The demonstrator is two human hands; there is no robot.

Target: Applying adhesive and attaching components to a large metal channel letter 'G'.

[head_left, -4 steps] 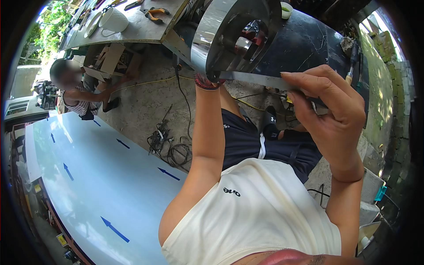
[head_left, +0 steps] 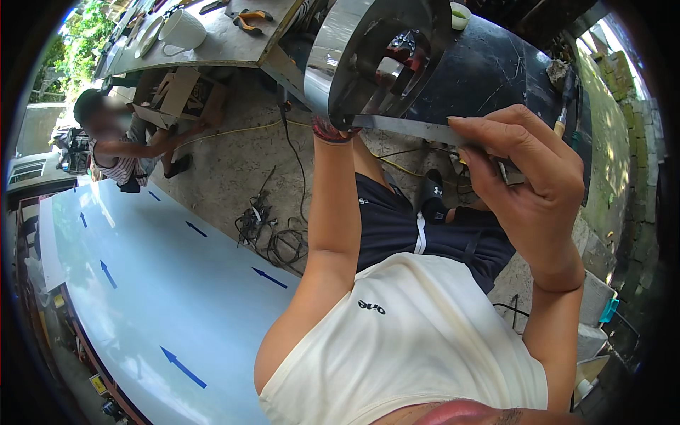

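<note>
My left hand [head_left: 333, 129], in a dark red patterned glove, reaches up behind a shiny curved metal piece [head_left: 324, 67]. This piece has a broad polished outer band and a dark hollow inside, where a red and white patch shows. Its bulk hides most of my left fingers, but the piece is held up at that hand. Between the thumb and forefinger of my right hand [head_left: 531, 152] is one end of a thin, flat metal strip [head_left: 407, 127]. The strip's other end meets the lower edge of the curved piece, close to my left wrist.
A dark marble-patterned table [head_left: 489, 71] stands ahead, with a small bowl [head_left: 460, 15] on it. On the workbench [head_left: 234, 53] are a white mug [head_left: 183, 32] and orange-handled pliers [head_left: 249, 21]. Cables [head_left: 273, 237] lie on the floor. At left, a person [head_left: 117, 142] sits beside a cardboard box [head_left: 177, 95] and a pale blue sheet [head_left: 170, 283].
My right hand has shifted very slightly left with the strip. The person at left has leaned a little farther left. The metal piece has barely moved.
</note>
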